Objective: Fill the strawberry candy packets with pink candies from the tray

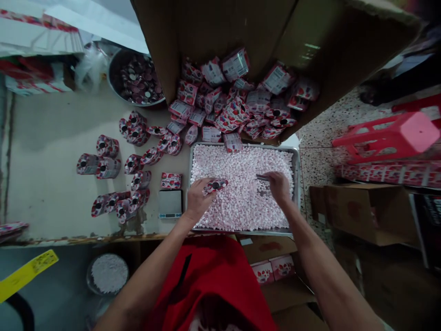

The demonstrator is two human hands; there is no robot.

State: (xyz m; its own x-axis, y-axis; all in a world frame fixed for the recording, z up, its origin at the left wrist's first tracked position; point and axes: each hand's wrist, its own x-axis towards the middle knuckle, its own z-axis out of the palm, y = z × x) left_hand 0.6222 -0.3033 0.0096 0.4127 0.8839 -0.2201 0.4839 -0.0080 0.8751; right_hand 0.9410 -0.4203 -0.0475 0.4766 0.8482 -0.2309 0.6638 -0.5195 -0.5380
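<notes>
Presently the left hand (197, 198) hovers over the nine o'clock side of a steel tray (296, 174), fingers closed around a small printed pouch (214, 185) whose dark open mouth faces up. Toward three o'clock the right hand (279, 186) pinches a metal scoop (262, 177), its tip pointing at the pouch just above the bed of pink-and-white candy pieces (241, 207) that fills the tray.

A digital scale (170, 204) sits just beside the tray at nine o'clock, and more pouches (113, 174) stand beyond it on the table. At twelve o'clock a tipped cardboard box (206, 27) spills packets (237, 105) up to the tray's rim.

The main risk looks like spillage. The pouch mouth is narrow and held at a tilt, so a full scoop could shed pieces beside it. A loose packet also overhangs the far rim and could slide in among the candy.
</notes>
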